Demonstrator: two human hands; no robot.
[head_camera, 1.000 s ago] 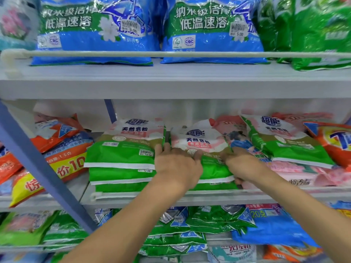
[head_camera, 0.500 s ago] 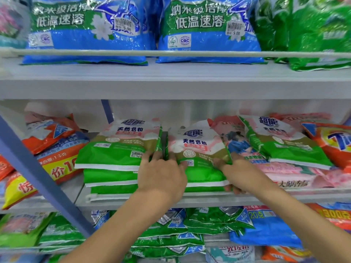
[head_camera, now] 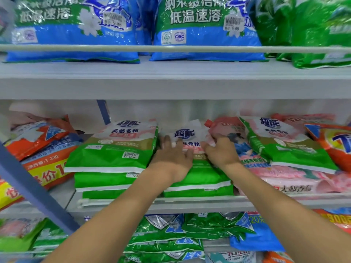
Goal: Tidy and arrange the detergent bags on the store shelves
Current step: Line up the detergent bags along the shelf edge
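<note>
So on the middle shelf [head_camera: 190,205] I count six of the green-and-white detergent bags in all. Three are piled flat in the left stack [head_camera: 110,168]. Two that I can see make up the middle stack [head_camera: 198,193]. One more, the right bag [head_camera: 284,149], lies tilted on top of some pink bags [head_camera: 288,179] further right.

The one being handled is the middle bag [head_camera: 185,134], the top one of that middle stack. It sits just beside the left stack with only a thin gap between them. The left hand [head_camera: 171,158] lies flat on it, fingers straight and spread, pressing down, not grabbing anything. The right hand [head_camera: 221,151] is at the bag's upper right edge with fingers curled in, pinching that edge right next to one pink spouted pouch [head_camera: 226,126].

Up on the top shelf [head_camera: 171,78] there are two blue bags [head_camera: 72,33] standing side by side, plus shiny green bags [head_camera: 313,25] at the right, can't count those. There's one orange bag [head_camera: 334,147] at the far right of the middle shelf, and two orange-and-blue bags [head_camera: 39,141] off to the left.
</note>
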